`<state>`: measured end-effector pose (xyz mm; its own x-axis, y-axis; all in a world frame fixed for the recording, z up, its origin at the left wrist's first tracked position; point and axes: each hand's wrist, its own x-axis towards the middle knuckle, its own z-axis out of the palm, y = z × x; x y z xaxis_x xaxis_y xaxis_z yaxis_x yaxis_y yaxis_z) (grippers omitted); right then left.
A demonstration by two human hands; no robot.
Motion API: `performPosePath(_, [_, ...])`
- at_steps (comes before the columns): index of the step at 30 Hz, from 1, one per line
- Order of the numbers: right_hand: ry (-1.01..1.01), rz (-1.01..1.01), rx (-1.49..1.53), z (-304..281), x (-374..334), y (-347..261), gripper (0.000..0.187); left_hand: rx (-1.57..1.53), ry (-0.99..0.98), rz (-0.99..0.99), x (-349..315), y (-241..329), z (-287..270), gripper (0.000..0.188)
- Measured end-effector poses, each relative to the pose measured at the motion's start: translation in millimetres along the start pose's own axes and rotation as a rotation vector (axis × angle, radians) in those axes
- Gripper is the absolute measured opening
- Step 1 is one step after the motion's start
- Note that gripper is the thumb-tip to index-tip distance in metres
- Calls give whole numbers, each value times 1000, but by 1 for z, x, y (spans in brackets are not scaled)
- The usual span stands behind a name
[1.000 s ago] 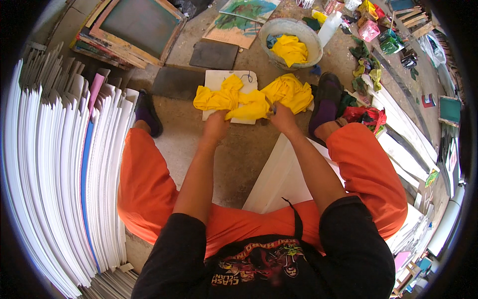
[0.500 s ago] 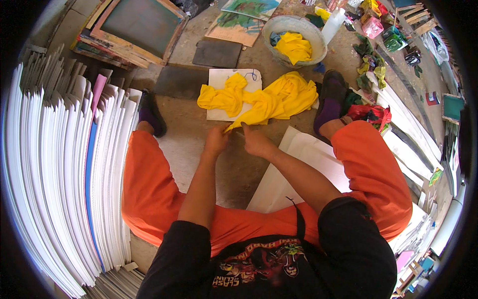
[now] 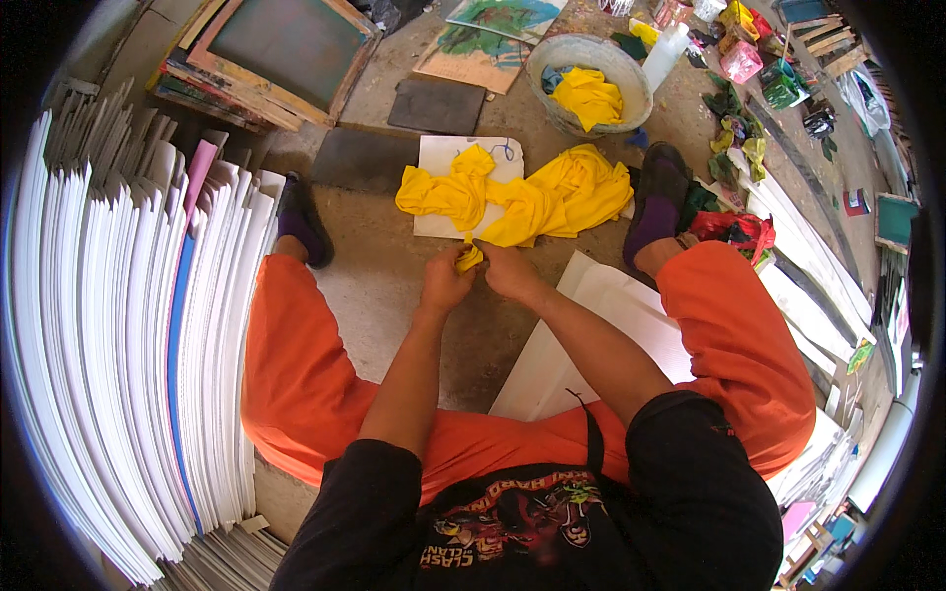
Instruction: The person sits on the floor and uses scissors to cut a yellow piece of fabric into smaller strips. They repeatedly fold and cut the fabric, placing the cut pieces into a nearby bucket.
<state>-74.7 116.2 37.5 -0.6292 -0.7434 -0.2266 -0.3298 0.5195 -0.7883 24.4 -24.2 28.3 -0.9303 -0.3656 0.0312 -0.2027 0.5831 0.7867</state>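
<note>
A long yellow cloth [image 3: 537, 205] lies bunched in thick folds, partly over a white sheet [image 3: 422, 225] on the floor between my feet. Its near end reaches my two hands, which meet close together in front of the sheet. My left hand [image 3: 448, 279] is closed round a small twisted bit of the cloth, and some yellow shows between the fingers. Beside it, my right hand [image 3: 509, 273] pinches at the same bit; its fingertips are partly hidden behind the thumb and knuckles.
A grey basin [image 3: 641, 106] with more yellow cloth stands ahead, next to a white bottle [image 3: 667, 54]. Dark slabs [image 3: 367, 161] lie left of the sheet. Tall stacks of white boards [image 3: 108, 345] rise on my left. Framed screens [image 3: 286, 54] are piled at the far left.
My hands have drawn closer together. The cloth's end, stretched toward my fingers before, is now gathered into a small bunch between them. The view has shifted slightly.
</note>
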Motion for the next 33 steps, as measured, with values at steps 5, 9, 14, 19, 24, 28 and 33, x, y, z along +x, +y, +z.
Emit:
performPosePath(5, [-32, -40, 131, -24, 5, -4, 53, -870, 139, -639, 8, 8, 6, 44])
performPosePath(9, [-82, -40, 171, -39, 2, 0, 55, -964, -50, -630, 16, 32, 9, 45])
performPosePath(14, [-202, 154, 428, -66, -1, -17, 57, -869, -183, -467, 16, 7, 22, 31])
performPosePath(19, [-251, 190, 388, -90, -4, -14, 57, -742, -216, -450, 20, 19, 15, 34])
performPosePath(24, [-221, 305, 505, -129, 0, -5, 60, -615, -282, -518, 22, -3, -9, 41])
performPosePath(28, [-180, 289, 587, -143, 2, 5, 60, -439, -127, -465, 30, -2, -25, 43])
performPosePath(33, [-273, 238, 436, -92, 5, -18, 61, -375, -130, -574, 43, -2, -76, 40])
